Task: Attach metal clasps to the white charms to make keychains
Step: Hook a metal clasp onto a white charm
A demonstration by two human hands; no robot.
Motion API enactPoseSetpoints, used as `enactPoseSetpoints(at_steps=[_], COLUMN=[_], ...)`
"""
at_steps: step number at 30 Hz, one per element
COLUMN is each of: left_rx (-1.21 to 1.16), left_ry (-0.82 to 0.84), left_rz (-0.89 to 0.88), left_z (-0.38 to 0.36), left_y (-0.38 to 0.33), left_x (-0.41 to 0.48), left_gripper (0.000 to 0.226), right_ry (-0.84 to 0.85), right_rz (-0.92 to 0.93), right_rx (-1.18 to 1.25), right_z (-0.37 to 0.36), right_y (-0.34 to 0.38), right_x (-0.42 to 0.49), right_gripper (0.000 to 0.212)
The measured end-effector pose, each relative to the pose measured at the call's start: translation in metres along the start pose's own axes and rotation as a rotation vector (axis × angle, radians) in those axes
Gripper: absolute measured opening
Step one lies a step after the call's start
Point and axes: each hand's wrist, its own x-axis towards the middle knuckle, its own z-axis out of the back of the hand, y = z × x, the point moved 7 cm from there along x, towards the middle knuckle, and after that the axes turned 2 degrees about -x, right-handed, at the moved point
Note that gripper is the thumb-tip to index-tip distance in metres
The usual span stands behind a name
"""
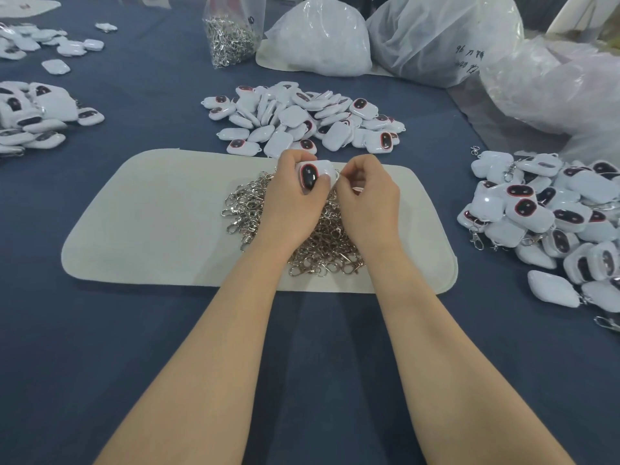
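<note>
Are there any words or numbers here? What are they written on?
"96": handwritten on the big plastic bag, top right; the marks after it are too blurred to read.
Second handwritten line below it: unreadable.
Dark mark on the clasp bag: too small to read.

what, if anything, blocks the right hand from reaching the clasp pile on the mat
Probably nothing: the right hand is right above the clasp pile on the mat, nothing between. It seems busy pinching a clasp against the charm in the left hand, so it must let go first.
</note>
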Motion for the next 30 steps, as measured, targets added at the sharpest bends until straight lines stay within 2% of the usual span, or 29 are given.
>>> enactPoseSetpoints(at_steps=[20, 30], left_rx=[0.024, 0.069], left_ry=[-0.046, -0.05], left_rz=[-0.027, 0.0], left_z=[0.002, 0.004], left_y=[0.001, 0.005], left_x=[-0.001, -0.001], left_gripper=[0.021, 0.02], right_ry=[-0.003, 0.095], right_rz=[0.007, 0.122], right_rx=[-0.05, -0.261], right_z=[-0.003, -0.012], right_y=[0.001, 0.012], right_x=[-0.004, -0.007], right_gripper=[0.014, 0.007])
